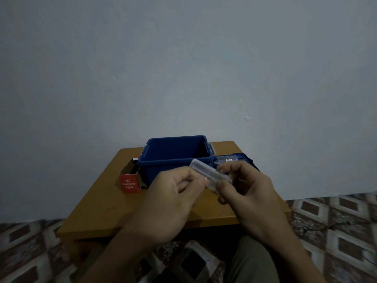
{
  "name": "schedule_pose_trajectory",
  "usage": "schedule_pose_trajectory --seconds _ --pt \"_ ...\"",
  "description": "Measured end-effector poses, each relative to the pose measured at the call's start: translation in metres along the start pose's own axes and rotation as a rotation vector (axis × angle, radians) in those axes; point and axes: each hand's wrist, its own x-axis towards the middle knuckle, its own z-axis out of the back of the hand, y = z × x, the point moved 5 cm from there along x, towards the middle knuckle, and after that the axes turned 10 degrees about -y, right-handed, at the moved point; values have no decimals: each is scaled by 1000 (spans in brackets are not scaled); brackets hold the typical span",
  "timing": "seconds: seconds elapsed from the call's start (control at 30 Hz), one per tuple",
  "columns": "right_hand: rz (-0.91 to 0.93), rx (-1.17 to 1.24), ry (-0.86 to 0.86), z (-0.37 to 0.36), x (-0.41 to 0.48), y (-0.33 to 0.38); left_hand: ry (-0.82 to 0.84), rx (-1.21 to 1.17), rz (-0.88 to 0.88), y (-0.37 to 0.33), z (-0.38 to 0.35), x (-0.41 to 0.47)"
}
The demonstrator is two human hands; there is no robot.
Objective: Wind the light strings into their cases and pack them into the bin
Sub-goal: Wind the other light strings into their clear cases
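The person sits at a low wooden surface [114, 211] and holds a clear case [210, 172] in the air with both hands, just in front of the open blue bin [155, 170]. The left hand [177, 190] pinches the lower end of the case, and its grip is closed there with thumb and curled fingers. The right hand [244, 186] has its fingers curled round the upper side, so this grip is clamped on the case too. Some small glints at the lower end look like the light string [207, 181], but the wire is too thin for me to follow, and I cannot tell how much of it is wound. I think the step in hand is to get the string fully into this case. To do it well, one hand should hold the case steady while the other feeds the wire in even turns, without pulling hard, because such fine wire probably kinks and tangles easily. No loop should hang out when the case is closed. Then the case can go down into the bin, which stands very near. A red box [129, 183] marked LED Decorative Lights stands open at the left of the bin. At the right lies the blue lid [244, 157] with a small packet [228, 160] on it.
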Motion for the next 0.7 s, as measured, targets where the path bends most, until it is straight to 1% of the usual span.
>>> schedule_pose_trajectory --seconds 0.2,0.27,0.33,0.4,0.53,0.6,0.7 --pt "-17 104 -38 -2 0 -4 -112 -151 158 18 -8 -3" --pt "-14 119 -32 -3 -1 -4 -108 -159 186 21 -9 -3" --pt "-24 153 -13 -4 -1 -5 -70 -151 175 20 -9 -3" --pt "-61 210 20 -3 0 -5 -32 -134 124 19 -7 -1" --pt "-188 360 184 -3 1 -5 5 -158 61 18 -3 2" --pt "-213 376 240 -4 1 -4 21 -168 58 21 -3 3" --pt "-226 369 243 -3 1 -5 50 -222 89 27 -5 4"
